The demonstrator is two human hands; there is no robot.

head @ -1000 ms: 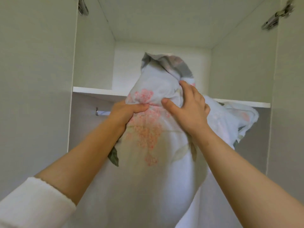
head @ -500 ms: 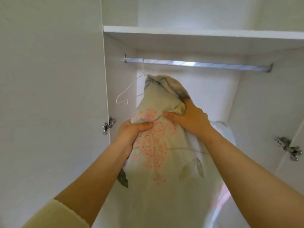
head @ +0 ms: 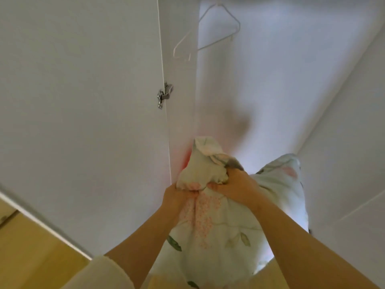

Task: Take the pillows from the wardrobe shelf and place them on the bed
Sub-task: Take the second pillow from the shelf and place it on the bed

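Both hands, left [head: 177, 196] & right [head: 233, 187], bunch the floral pillow [head: 214, 222] at its top w/ fists clenched, prob so it hangs for carrying to the bed.

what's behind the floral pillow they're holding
Behind the floral pillow, gripped by the left hand and right hand, is the white wardrobe back wall, with a white hanger higher up. The wardrobe floor is hidden by the pillow.
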